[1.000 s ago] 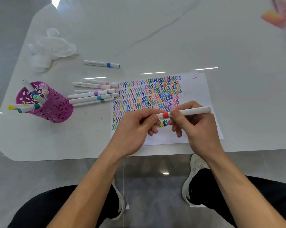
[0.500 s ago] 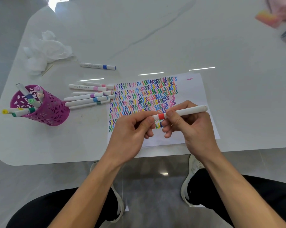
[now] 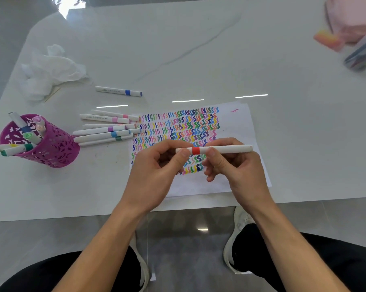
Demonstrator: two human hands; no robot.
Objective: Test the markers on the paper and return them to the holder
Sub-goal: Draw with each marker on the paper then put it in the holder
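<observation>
I hold a white marker with a red band [image 3: 224, 149] level above the paper [image 3: 238, 125], which is covered in rows of coloured squiggles. My left hand [image 3: 154, 173] pinches its capped left end between thumb and fingers. My right hand [image 3: 234, 167] grips the barrel just right of the red band. The purple perforated holder [image 3: 49, 148] stands at the left with several markers in it. Several loose markers [image 3: 106, 129] lie between the holder and the paper, and a blue-banded marker [image 3: 119, 91] lies apart, farther back.
Crumpled white tissue [image 3: 51, 70] sits at the back left of the white table [image 3: 198, 49]. Pink and striped objects [image 3: 350, 34] are blurred at the back right corner. The table's front edge runs just below the paper, with my knees and shoes under it.
Both hands and the red-banded marker stay over the paper's lower part. The marker has levelled out slightly; the grip looks unchanged.
</observation>
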